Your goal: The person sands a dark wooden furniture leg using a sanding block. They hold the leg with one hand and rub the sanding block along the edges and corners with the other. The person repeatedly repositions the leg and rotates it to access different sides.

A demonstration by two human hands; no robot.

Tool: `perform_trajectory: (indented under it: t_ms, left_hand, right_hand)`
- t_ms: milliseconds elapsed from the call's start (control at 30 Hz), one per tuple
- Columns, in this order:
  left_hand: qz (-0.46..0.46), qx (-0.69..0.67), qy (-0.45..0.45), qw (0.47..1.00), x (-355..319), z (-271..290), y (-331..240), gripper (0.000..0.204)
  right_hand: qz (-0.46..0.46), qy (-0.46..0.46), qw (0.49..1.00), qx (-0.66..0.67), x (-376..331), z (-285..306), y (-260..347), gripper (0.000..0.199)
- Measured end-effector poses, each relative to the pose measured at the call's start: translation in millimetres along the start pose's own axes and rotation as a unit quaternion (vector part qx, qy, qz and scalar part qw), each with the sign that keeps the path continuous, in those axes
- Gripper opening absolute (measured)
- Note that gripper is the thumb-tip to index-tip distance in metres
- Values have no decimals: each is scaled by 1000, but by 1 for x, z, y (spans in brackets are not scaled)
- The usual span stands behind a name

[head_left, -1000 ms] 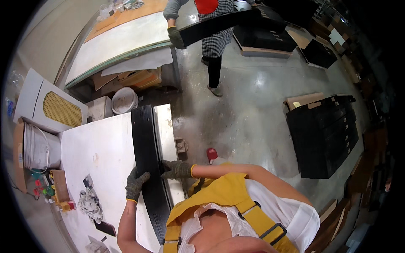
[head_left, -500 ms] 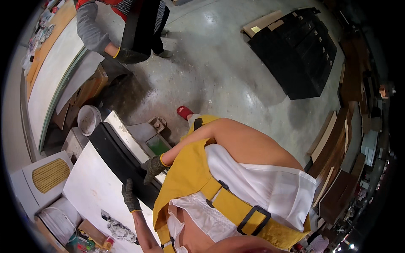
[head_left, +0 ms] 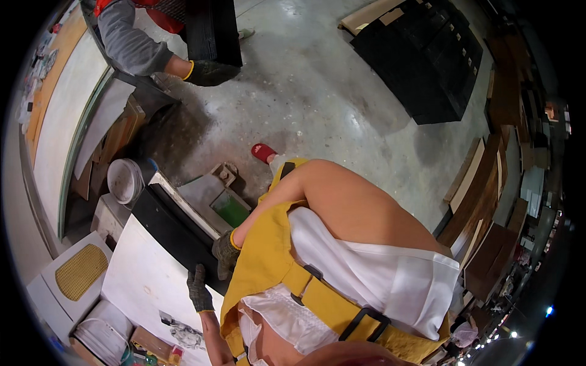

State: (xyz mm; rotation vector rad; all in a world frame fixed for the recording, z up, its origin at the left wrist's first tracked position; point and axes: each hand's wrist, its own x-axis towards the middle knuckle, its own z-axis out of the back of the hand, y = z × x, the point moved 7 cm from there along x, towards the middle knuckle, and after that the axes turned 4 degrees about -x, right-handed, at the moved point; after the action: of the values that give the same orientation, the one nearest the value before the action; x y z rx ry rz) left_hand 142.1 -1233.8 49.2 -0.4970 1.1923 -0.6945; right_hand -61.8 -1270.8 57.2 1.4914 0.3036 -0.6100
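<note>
A long black board point(head_left: 177, 222) lies along the far edge of a white tabletop point(head_left: 140, 262), in front of my body. My right hand point(head_left: 226, 254), in a dark knitted glove, is closed over the board near its right end. Just left of it, my left hand point(head_left: 199, 289), gloved alike, grips the board's near edge with its fingers together. The undersides of both grips are hidden. A crumpled grey-white rag point(head_left: 186, 335) rests on the tabletop near my left forearm.
A co-worker's gloved hand point(head_left: 213, 73) holds a black panel point(head_left: 212, 30) across from me. Stacked black panels point(head_left: 421, 64) stand on the floor at far right. Buckets point(head_left: 125, 182) sit left of the board. A cane-inset white panel point(head_left: 79, 272) and wooden boards point(head_left: 473, 207) flank the area.
The black board has turned slightly and shifted, with both my hands staying on it. The co-worker's hand and black panel have moved a little to the right. My view has shifted somewhat.
</note>
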Motion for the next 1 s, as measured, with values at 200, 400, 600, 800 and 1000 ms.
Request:
perform_trajectory:
  t_ms: [200,400,600,800,1000]
  left_hand:
    - [-21,10,33,999,2,0,-2,53]
    - [-48,121,-17,991,8,9,16,63]
    - [-95,168,-34,981,9,12,20,64]
    - [-179,293,72,936,9,20,47,49]
    - [-356,476,47,803,17,11,32,38]
  right_hand:
    - [-3,-1,999,43,10,0,-13,55]
    - [-15,0,996,82,-19,20,-7,66]
    - [-35,21,992,116,-36,24,-5,64]
    - [40,2,993,113,19,1,-32,60]
    - [83,-40,995,44,26,16,-36,61]
